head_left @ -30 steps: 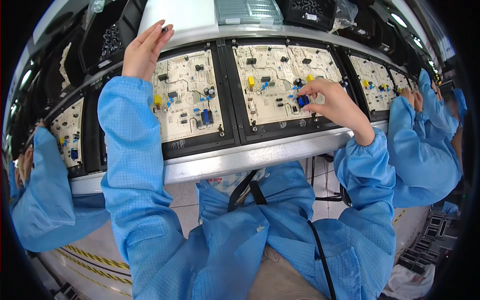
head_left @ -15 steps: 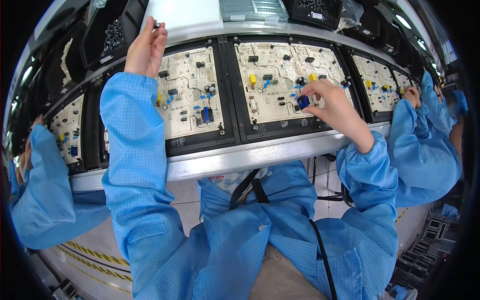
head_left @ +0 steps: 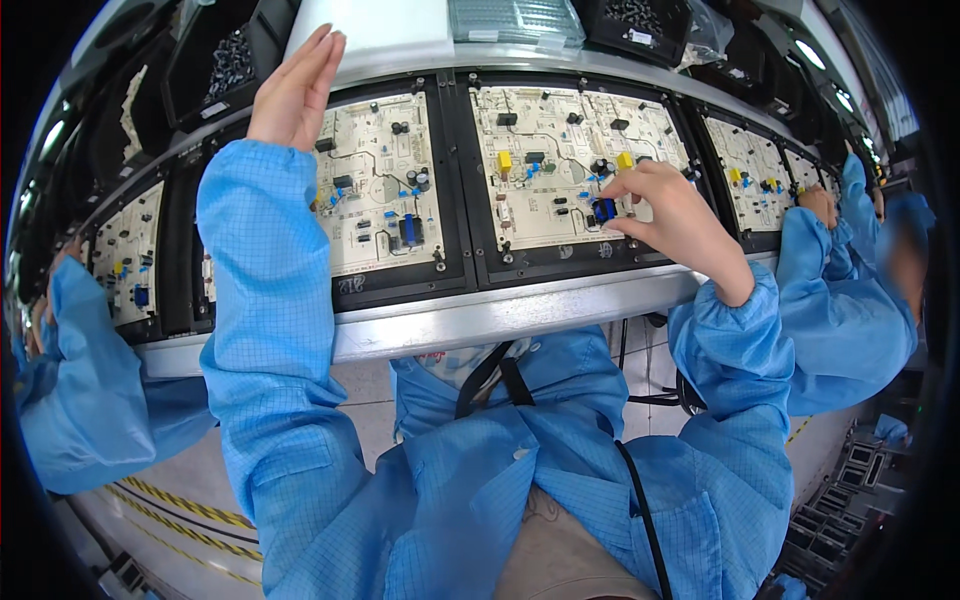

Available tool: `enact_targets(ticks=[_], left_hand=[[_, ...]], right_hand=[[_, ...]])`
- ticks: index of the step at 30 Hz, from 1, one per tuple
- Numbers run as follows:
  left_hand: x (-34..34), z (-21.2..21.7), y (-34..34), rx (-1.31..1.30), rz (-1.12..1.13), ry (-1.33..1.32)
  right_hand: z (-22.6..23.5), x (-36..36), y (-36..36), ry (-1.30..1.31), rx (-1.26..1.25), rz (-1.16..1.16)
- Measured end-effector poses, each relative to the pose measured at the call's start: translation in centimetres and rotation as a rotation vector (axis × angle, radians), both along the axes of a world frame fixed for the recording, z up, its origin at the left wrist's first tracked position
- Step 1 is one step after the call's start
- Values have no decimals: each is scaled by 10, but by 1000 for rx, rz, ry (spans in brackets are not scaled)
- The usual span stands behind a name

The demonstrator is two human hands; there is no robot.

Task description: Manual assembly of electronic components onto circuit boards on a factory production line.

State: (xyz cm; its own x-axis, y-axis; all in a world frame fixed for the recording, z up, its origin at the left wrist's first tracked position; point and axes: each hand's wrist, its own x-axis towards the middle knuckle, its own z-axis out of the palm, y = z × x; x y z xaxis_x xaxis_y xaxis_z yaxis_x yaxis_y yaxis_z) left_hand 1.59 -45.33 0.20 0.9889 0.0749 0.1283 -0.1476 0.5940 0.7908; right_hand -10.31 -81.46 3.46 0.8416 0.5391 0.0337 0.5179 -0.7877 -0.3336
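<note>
My right hand (head_left: 665, 213) pinches a dark blue block-shaped component (head_left: 603, 210) between thumb and forefinger. That component stands at the lower right of a cream circuit board (head_left: 540, 221), in front of me. My left hand (head_left: 296, 95) is raised over the far edge of the neighbouring circuit board (head_left: 375, 255), its fingers stretched out and side by side. Nothing shows in it, though its far side is hidden. A similar blue component (head_left: 411, 230) stands on that left board.
Black frames hold the boards behind a metal rail (head_left: 500, 314). Beyond them are a black bin (head_left: 228, 75) of small dark parts, a white sheet (head_left: 390, 30), a clear tray (head_left: 515, 22) and another parts bin (head_left: 635, 25). Co-workers' blue sleeves (head_left: 95, 360) flank me.
My left hand's fingers have straightened, and the small dark part at its fingertips no longer shows. The right hand stays at the blue component, almost unmoved.
</note>
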Motion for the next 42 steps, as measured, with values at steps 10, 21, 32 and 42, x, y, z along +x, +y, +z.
enact_targets(ticks=[10,21,32,42], left_hand=[[-2,-3,-7,1,25,82],[3,-5,-16,26,-19,69],[-17,0,-22,145,-54,112],[-13,-4,-34,151,-79,126]], right_hand=[[-6,-7,5,-119,-104,36],[-13,-4,-4,-165,-60,45],[26,37,3,305,6,201],[-23,318,-93,-342,-38,-447]])
